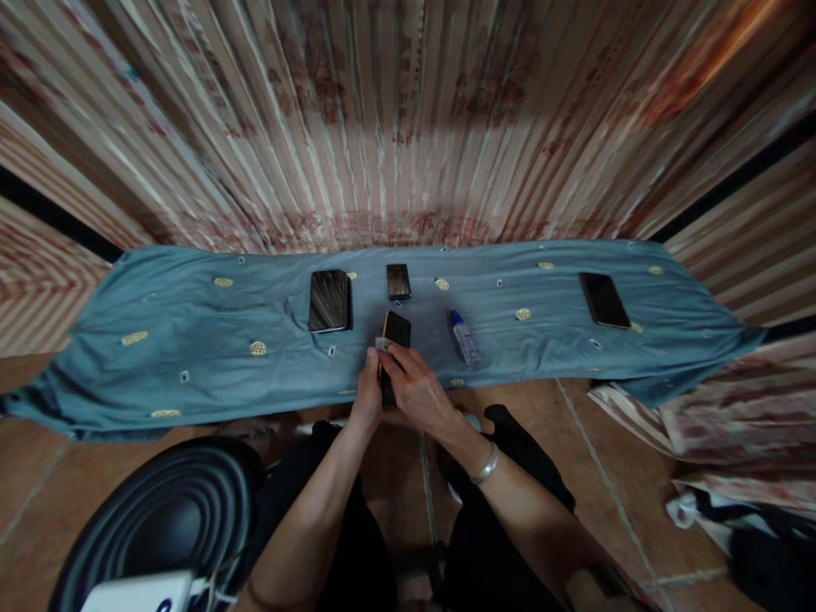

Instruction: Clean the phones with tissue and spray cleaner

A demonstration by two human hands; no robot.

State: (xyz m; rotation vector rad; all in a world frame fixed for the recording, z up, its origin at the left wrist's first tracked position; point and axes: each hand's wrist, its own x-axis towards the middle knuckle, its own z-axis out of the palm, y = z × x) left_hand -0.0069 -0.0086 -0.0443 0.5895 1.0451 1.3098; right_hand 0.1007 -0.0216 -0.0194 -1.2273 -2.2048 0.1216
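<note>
Two hands meeting at the near edge of the blue cloth (191, 357), both closed on one dark phone (396, 330). Held just above the cloth edge, straight in front of the body, between the two wrists. Long axis pointing away from the body toward the striped wall, top end leaning slightly to the right; lower half hidden under the fingers, upper half sticking out free beyond them.

Left hand (368, 393) pressed against the left long side of the phone, fingers curled together and clamped there. Also pinched at its fingertips: a small pale bit (381, 343), too small to identify. Right hand (416, 389) laid over the lower part from the right, fingers bent and tight on the case, thumb side not visible. Worn on the right wrist: a silver bracelet (485, 466). Equally near, both hands; no gap seen between either one and the phone.

Lying flat farther back on the cloth, well apart from the hands: a large phone (330, 300) to the left, a small phone (399, 281) directly beyond the held one, another phone (604, 299) far to the right. Nearest of the loose things: a small spray bottle (464, 337), on its side just right of the hands, blue cap turned away from the body.
</note>
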